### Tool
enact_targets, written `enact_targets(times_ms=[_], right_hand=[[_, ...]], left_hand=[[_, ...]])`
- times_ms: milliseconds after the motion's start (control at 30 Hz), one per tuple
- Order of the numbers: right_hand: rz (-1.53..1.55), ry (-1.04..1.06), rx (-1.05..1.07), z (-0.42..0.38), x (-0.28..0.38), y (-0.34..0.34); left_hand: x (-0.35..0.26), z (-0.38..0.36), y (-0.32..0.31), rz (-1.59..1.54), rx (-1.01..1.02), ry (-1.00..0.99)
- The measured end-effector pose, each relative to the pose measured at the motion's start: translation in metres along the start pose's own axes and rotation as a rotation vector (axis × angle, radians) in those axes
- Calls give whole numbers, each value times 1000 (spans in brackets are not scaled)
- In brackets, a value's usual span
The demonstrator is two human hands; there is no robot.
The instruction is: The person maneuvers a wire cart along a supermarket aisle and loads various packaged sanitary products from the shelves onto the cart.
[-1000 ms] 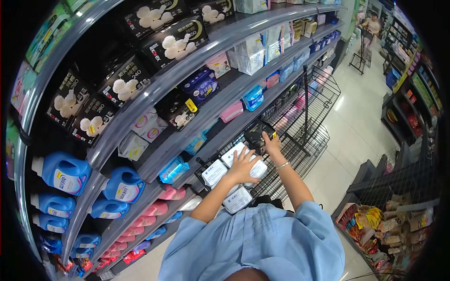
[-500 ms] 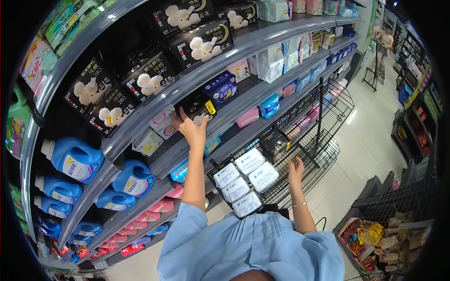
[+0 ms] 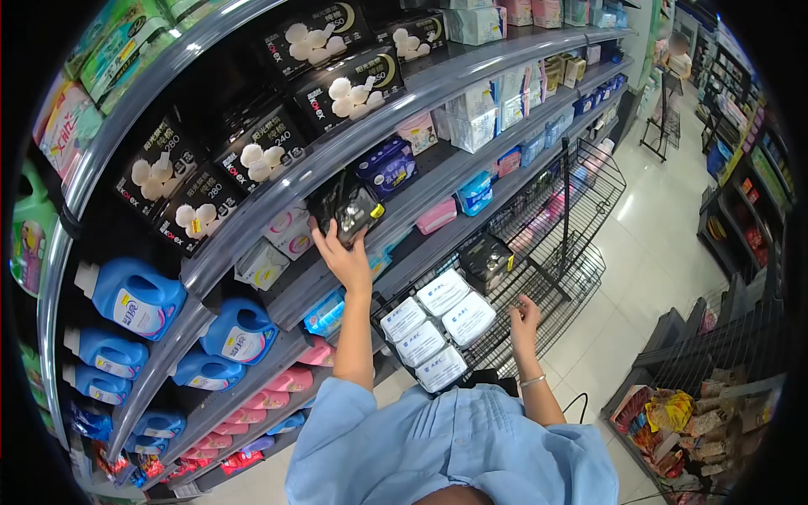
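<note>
My left hand [image 3: 343, 257] is at the middle shelf with its fingers against a black package [image 3: 347, 210] that has a yellow tag. The package is tilted, beside a purple package [image 3: 387, 166] and white-and-pink packs [image 3: 289, 229]. Over the wire cart, my right hand [image 3: 525, 324] is raised, fingers partly curled, touching no product. White ABC packs [image 3: 443, 290] lie in a dark basket to its left. Another black package [image 3: 486, 261] with a yellow tag rests just behind them.
Black Kotex boxes [image 3: 353, 94] fill the shelf above. Blue detergent bottles [image 3: 139, 295] stand at the left. The wire cart [image 3: 581, 252] is beside the shelf. Snack bags [image 3: 673, 412] are at the lower right. A person [image 3: 677, 61] is far down the aisle.
The black package at my left hand has turned and tilted, and its tag sits lower. My left hand has shifted slightly down. The fingers of my right hand have curled more.
</note>
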State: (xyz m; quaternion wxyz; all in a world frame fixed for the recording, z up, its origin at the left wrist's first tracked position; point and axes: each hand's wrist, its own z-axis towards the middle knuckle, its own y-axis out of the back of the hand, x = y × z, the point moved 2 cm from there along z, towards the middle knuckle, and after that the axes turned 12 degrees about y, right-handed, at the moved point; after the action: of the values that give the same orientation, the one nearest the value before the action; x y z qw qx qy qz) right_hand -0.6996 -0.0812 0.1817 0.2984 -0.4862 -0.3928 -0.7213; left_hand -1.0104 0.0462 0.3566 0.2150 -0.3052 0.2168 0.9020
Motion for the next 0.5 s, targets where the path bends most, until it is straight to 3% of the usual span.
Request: enact_targets(times_ms=[33,133,200,333,500], right_hand=[[-45,51,13,0,8,2],[355,46,108,0,44,-2],[575,71,229,1,74,-1],[709,275,181,9,113,17],[592,198,62,24,88,55]], left_hand=[[-8,-6,5,-32,-38,-58],[-43,-35,17,-238,-60,-94],[-65,-62,23,-206,2,-166],[-111,-132,16,-344,379,-115],[-148,-199,-1,-419,560,169]])
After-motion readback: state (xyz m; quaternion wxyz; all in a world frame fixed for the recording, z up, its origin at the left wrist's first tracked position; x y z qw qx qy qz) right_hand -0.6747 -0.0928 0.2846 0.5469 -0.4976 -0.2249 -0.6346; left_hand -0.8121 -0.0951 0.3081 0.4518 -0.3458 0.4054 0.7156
